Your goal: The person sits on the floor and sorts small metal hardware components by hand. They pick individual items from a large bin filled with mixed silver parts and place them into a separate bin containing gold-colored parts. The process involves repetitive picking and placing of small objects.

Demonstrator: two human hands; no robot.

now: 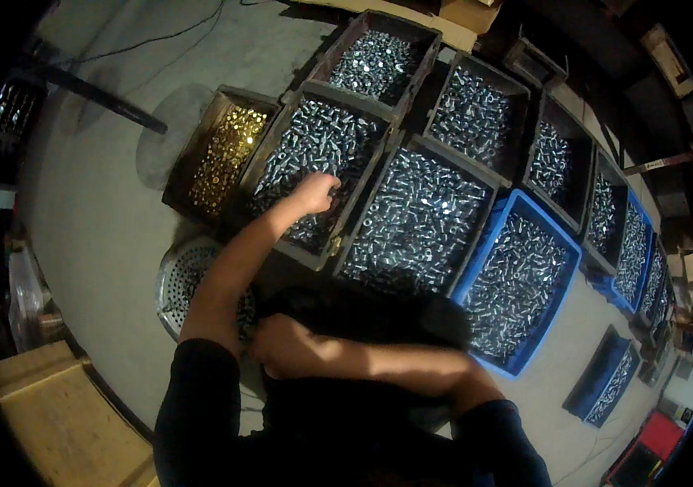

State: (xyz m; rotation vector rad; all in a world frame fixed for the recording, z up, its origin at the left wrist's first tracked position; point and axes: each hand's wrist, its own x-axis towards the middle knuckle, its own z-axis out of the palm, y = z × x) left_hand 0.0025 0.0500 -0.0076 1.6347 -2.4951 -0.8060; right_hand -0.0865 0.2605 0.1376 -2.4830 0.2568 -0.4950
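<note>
Head view shows the left hand [315, 193] closing its fingers in a dark crate of silver bolts [314, 162], picking apparently just begun, while the right hand [273, 345] grips a black bag [354, 312], contents hidden.

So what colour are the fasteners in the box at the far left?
Golden yellow fasteners, brass-like; the head view shows them.
</note>
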